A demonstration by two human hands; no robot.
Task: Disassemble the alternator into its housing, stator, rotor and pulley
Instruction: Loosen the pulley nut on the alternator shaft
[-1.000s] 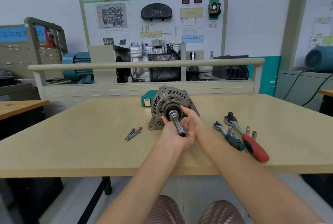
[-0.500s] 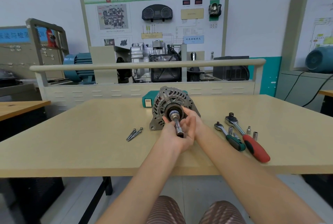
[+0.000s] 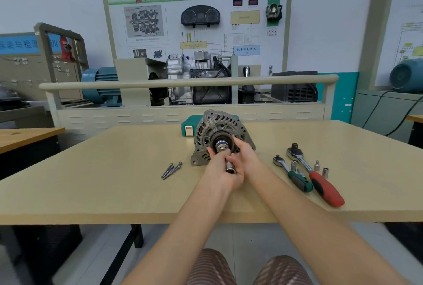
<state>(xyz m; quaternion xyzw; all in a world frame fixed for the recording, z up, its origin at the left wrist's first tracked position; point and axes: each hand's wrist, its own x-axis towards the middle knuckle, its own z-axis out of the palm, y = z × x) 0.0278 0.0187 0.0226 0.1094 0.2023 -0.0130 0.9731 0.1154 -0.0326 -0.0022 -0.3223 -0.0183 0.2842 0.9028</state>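
— Where do we stand?

— The alternator (image 3: pixel 220 134) sits upright on the surface (image 3: pixel 91 181), pulley (image 3: pixel 221 142) facing us. Our left hand (image 3: pixel 220 171) has its grip wrapped round the socket tool (image 3: pixel 229 166) seated on the pulley's centre; our right hand (image 3: pixel 243 155) curls against the pulley rim.

— How do we do it well?

— Probably keep the tool square and brace the pulley, so it doesn't slip.
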